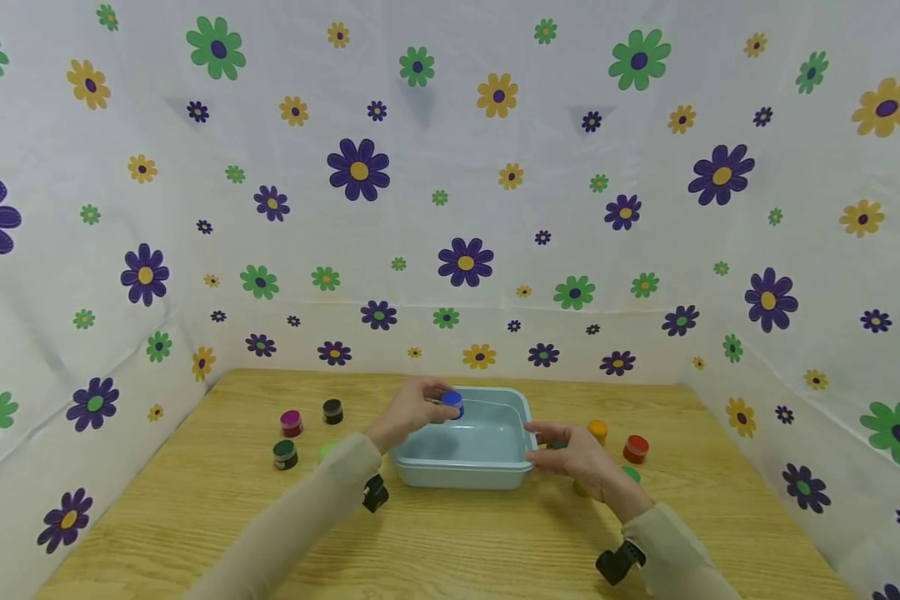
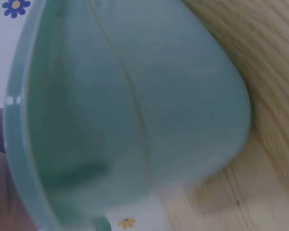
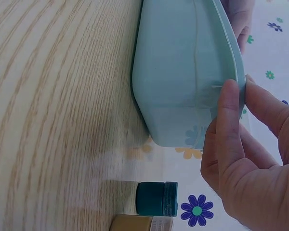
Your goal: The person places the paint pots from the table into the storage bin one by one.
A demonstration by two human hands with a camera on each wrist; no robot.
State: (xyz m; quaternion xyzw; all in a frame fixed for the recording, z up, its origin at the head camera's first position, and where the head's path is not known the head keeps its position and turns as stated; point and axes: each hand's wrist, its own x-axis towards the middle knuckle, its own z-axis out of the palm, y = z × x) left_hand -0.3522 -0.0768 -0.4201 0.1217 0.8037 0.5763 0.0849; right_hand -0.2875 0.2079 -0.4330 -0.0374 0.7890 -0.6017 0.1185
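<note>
A light blue-green plastic basin (image 1: 461, 475) stands on the wooden table. At its far left part, my left hand (image 1: 414, 411) holds a small paint jar with a blue lid (image 1: 453, 403) between thumb and fingers, over the basin's inside. The basin's right rim is pinched by my right hand (image 1: 579, 457); the right wrist view shows its thumb and fingers (image 3: 229, 108) on either side of that rim. In the left wrist view the basin wall (image 2: 183, 106) covers most of the picture, and only part of the left hand (image 2: 7, 192) shows; the jar is hidden there.
Left of the basin stand jars: magenta (image 1: 292, 423), black (image 1: 333, 411), dark green (image 1: 285, 455) and lime (image 1: 326, 451), partly behind the sleeve. On the right are orange (image 1: 597, 430), red (image 1: 635, 449), green (image 1: 632, 473) and teal (image 3: 151, 198) ones. Flower-printed cloth (image 1: 420, 225) surrounds the table.
</note>
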